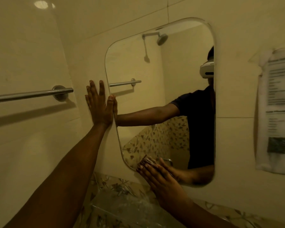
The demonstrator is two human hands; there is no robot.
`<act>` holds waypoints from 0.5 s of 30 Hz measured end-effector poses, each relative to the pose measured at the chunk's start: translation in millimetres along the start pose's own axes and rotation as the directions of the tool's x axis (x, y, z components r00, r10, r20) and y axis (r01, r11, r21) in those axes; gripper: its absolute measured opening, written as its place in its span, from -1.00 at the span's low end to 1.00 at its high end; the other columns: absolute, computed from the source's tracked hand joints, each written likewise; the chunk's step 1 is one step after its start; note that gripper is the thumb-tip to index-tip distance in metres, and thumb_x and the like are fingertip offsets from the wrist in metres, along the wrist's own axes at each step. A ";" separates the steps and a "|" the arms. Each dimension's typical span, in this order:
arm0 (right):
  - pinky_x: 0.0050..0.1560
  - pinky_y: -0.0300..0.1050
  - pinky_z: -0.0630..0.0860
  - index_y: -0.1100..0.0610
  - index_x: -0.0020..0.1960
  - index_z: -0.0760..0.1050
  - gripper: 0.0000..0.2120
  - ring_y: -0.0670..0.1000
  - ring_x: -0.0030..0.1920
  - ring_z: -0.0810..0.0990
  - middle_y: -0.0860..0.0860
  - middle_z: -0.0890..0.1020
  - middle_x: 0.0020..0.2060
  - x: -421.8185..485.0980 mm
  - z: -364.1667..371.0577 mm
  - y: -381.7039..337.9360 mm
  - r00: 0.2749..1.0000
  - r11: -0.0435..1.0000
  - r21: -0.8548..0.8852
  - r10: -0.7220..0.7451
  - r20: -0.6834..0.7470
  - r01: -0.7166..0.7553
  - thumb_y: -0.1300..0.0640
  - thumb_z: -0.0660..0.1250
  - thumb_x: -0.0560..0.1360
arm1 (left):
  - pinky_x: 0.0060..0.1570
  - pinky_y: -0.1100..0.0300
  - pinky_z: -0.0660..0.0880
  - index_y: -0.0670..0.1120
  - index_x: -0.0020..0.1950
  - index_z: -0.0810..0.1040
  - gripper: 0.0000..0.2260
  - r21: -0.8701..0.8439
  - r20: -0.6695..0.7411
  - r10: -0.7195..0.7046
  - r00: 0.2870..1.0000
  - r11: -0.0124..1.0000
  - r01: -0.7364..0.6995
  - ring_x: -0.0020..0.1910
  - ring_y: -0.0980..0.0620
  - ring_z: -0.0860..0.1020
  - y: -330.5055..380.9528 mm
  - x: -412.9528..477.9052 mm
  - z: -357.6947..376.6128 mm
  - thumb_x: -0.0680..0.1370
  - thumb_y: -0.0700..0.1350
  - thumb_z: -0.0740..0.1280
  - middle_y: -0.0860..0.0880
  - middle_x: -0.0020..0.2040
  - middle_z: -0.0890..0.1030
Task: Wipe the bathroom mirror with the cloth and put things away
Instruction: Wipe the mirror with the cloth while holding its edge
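A rounded rectangular mirror hangs on the cream tiled wall ahead of me. My left hand lies flat with fingers spread on the wall at the mirror's left edge, its thumb touching the glass. My right hand presses a small dark striped cloth flat against the mirror's lower left corner. Most of the cloth is hidden under my fingers. The glass reflects my arms, my dark shirt and a shower head.
A chrome towel bar runs along the wall left of the mirror. A paper notice in a plastic sleeve is stuck to the wall at right. Below the mirror sits a glass shelf against patterned tiles.
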State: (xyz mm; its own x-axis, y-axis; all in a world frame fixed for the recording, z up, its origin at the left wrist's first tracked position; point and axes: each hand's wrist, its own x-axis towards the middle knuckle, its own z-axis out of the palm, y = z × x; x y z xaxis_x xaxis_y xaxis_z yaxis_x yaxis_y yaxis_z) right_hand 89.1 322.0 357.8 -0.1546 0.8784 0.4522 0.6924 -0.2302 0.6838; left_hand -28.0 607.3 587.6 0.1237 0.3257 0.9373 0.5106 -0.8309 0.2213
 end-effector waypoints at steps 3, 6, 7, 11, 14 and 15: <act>0.59 0.16 -0.09 0.04 0.63 0.31 -0.17 0.03 0.62 0.29 0.01 0.30 0.63 -33.2 -3.0 24.3 0.999 0.998 0.056 0.029 0.033 -0.031 -0.12 0.33 0.38 | 0.68 -0.27 -0.14 0.20 0.72 -0.21 -0.40 -0.017 -0.008 0.012 1.000 1.000 -0.012 0.74 -0.18 -0.15 -2.5 -0.6 2.0 0.70 0.33 -0.19 -0.12 0.76 -0.12; 0.56 0.13 -0.02 0.02 0.57 0.43 -0.38 0.05 0.60 0.32 -0.02 0.40 0.59 -58.5 -7.8 51.6 0.996 0.996 -0.002 0.086 -0.025 -0.086 -0.09 0.19 0.53 | 0.68 -0.28 -0.14 0.22 0.71 -0.21 -0.40 -0.020 -0.007 0.005 1.000 1.000 -0.005 0.74 -0.17 -0.15 -3.4 -1.3 1.8 0.70 0.34 -0.19 -0.12 0.76 -0.13; 0.57 0.12 0.00 0.02 0.54 0.46 -0.44 0.03 0.58 0.31 -0.02 0.43 0.57 -63.5 -11.2 60.2 0.991 0.992 -0.007 0.130 -0.029 -0.130 -0.05 0.09 0.59 | 0.68 -0.28 -0.13 0.21 0.72 -0.21 -0.40 -0.018 -0.004 0.004 1.000 1.000 -0.004 0.74 -0.17 -0.15 -2.7 -0.9 1.1 0.70 0.34 -0.20 -0.12 0.76 -0.13; 0.62 0.22 0.04 0.08 0.68 0.19 -0.37 0.12 0.68 0.15 0.06 0.21 0.68 -68.5 -24.2 89.9 0.954 0.956 0.058 0.290 -0.077 -0.286 -0.06 0.09 0.64 | 0.68 -0.29 -0.14 0.19 0.72 -0.20 -0.38 -0.007 0.016 -0.003 1.000 1.000 0.003 0.74 -0.18 -0.15 -0.2 0.1 -1.1 0.68 0.36 -0.23 -0.13 0.76 -0.13; 0.65 0.27 -0.03 0.09 0.72 0.03 -0.29 0.16 0.71 0.05 0.10 0.06 0.71 -51.6 -42.1 117.0 0.926 0.932 0.049 0.361 -0.110 -0.358 -0.23 0.03 0.68 | 0.67 -0.30 -0.12 0.18 0.72 -0.21 -0.38 0.000 0.023 0.002 1.000 1.000 -0.002 0.74 -0.19 -0.15 -1.5 -0.1 -1.1 0.69 0.35 -0.24 -0.13 0.76 -0.13; 0.65 0.29 -0.05 0.10 0.72 0.02 -0.28 0.17 0.71 0.02 0.12 0.03 0.71 -41.2 -50.9 129.0 0.913 0.924 0.045 0.383 -0.136 -0.381 -0.26 0.01 0.69 | 0.67 -0.30 -0.12 0.19 0.72 -0.21 -0.38 0.000 0.026 0.004 1.000 1.000 -0.004 0.74 -0.19 -0.15 -1.6 -0.3 -1.2 0.69 0.35 -0.23 -0.13 0.76 -0.14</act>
State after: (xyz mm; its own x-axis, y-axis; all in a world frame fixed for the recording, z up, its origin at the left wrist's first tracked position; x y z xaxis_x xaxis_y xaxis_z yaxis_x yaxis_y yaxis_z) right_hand 148.9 234.8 456.5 0.0281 0.6570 0.7534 0.7298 -0.5285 0.4337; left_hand -29.9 607.9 587.3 0.1478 0.3339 0.9309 0.5104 -0.8320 0.2174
